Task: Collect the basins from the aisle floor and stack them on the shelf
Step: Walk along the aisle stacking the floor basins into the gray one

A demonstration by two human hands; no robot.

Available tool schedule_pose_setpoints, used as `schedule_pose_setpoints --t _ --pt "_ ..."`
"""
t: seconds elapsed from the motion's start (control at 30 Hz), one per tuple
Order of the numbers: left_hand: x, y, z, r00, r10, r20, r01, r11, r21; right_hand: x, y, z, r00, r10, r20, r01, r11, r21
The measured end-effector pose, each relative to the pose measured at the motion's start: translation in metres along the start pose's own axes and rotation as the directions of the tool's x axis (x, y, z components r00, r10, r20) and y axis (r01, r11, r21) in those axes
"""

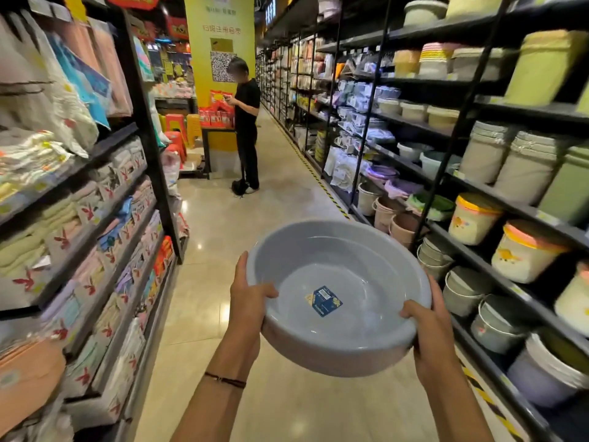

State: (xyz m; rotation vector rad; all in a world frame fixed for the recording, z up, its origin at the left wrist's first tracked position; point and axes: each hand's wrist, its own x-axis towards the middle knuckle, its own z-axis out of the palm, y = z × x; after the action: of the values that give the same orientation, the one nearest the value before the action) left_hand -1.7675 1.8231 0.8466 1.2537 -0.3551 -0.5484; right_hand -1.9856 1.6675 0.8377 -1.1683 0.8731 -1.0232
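I hold a round grey-blue basin (pixel 322 250) in front of me at about waist height, tilted slightly toward me, with a blue label stuck inside its bottom. My left hand (pixel 250 298) grips its left rim, thumb inside. On the near right rim my right hand (pixel 430 333) grips with fingers curled over the edge. The basin hangs over the aisle floor, left of the black shelf (pixel 497 272) on the right.
The right shelf carries buckets (pixel 529 250), basins and lidded bins on several levels. On the left, a rack (pixel 95 224) holds packaged towels. A person in black (pixel 247 129) stands further down the tiled aisle beside red stools (pixel 177 135) and a yellow pillar.
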Motion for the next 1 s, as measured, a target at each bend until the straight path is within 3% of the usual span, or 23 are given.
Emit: schedule_pose_setpoints --t 0.43,0.73,1.0 --pt "0.211 -0.017 0.103 0.953 -0.118 0.278 0.106 0.993 0.057 0.145 -0.003 0.039 0.947 -0.042 -0.318 0.048 0.999 0.011" --pt "0.385 -0.048 0.207 0.940 -0.156 0.303 0.122 0.984 0.129 0.332 0.013 0.058 0.934 -0.001 -0.356 0.032 0.996 0.082" --pt "0.540 -0.045 0.275 0.959 -0.137 0.248 0.122 0.990 0.074 0.488 -0.010 0.113 0.927 -0.006 -0.374 0.052 0.992 0.113"
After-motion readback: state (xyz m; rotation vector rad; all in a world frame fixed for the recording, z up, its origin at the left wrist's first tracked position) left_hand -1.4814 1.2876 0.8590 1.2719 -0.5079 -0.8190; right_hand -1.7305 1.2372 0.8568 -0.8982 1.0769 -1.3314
